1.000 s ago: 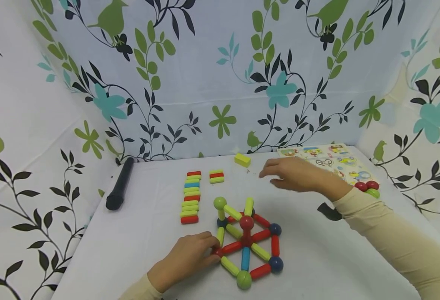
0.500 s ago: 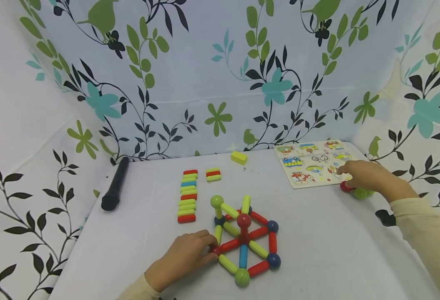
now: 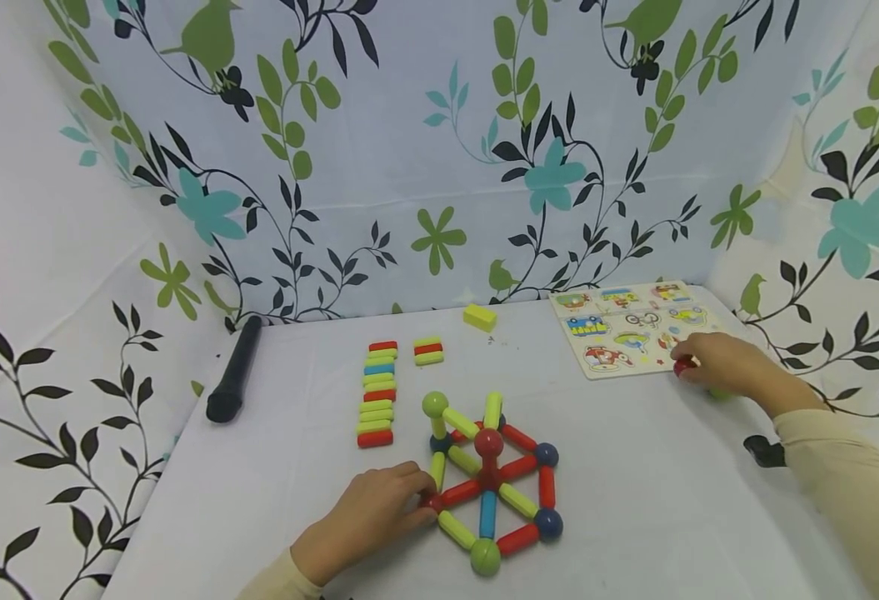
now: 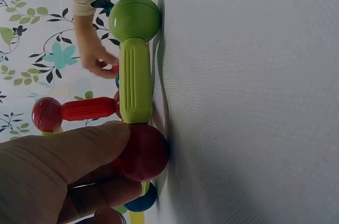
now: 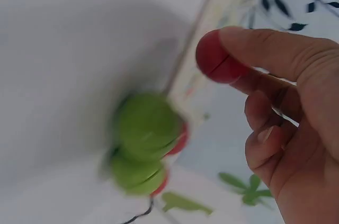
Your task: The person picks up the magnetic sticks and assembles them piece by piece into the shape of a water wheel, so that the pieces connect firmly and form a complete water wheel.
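A structure of magnetic sticks and balls [image 3: 490, 479] stands at the front middle of the table, with a red ball on a short upright at its centre. My left hand [image 3: 372, 517] pinches the red corner ball [image 4: 142, 152] on its left side; a yellow-green stick links that ball to a green ball [image 4: 135, 18]. Over by the puzzle board, my right hand [image 3: 735, 371] holds a loose red ball [image 5: 220, 57] between thumb and fingers. Beneath it, green balls [image 5: 145, 126] and partly hidden red ones lie in a blurred cluster in the right wrist view.
Loose red, yellow-green and blue sticks [image 3: 377, 396] lie in a column, with a small group [image 3: 428, 351] beside it. A yellow block [image 3: 480, 317] sits at the back. The picture puzzle board [image 3: 626, 325] lies back right, a black microphone [image 3: 235, 371] on the left.
My right hand has moved right to the loose balls and now holds a red one, lifted off the cluster. The left hand keeps its hold on the structure.
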Motion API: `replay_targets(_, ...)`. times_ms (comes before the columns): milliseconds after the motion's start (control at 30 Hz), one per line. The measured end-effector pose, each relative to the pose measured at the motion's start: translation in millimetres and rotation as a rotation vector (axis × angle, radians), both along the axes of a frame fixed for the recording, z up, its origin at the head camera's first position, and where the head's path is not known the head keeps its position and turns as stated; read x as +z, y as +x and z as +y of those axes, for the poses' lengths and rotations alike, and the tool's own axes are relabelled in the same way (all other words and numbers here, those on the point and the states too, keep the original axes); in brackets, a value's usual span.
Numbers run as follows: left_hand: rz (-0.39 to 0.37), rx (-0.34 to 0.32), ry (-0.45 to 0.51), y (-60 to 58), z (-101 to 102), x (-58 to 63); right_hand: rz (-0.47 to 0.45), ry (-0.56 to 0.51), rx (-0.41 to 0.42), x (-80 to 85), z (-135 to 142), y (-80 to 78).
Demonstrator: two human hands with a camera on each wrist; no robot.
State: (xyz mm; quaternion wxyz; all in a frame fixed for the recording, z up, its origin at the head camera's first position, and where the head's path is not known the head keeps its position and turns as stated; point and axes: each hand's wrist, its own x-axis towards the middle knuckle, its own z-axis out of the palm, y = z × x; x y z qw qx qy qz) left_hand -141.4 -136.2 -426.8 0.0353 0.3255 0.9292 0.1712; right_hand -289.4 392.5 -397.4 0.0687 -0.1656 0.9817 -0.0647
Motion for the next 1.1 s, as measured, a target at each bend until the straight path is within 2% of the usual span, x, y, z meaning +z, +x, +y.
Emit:
replay_targets(167,0.012,-0.003,-0.005,0.5,0.1,0.1,0.054,-0.247,0.062,26.2,-54.2,6.6)
replay_targets(300,0.004,-0.001,-0.005,0.8,0.1,0.9,0.014,-0.413,0.161,42.2,-108.9,13.6)
replay_targets(433,-0.007,0.001,-0.005,0.8,0.2,0.8,-0.039,-0.533,0.303,44.6,-157.1,17.0)
replay_targets(533,-0.002,-0.001,-0.002,0.8,0.2,0.2,-0.086,-0.559,0.384,42.7,-184.7,17.4)
replay_targets(667,0.004,-0.006,0.003,0.4,0.4,-1.0,-0.135,-0.548,0.430,36.9,-206.0,16.2)
replay_targets(867,-0.013,-0.006,-0.010,-1.0,0.8,-1.6,-0.161,-0.538,0.463,28.8,-214.2,14.6)
replay_targets(1100,-0.002,-0.008,0.004,-0.7,-0.7,-0.6,-0.171,-0.557,0.462,27.7,-216.3,14.8)
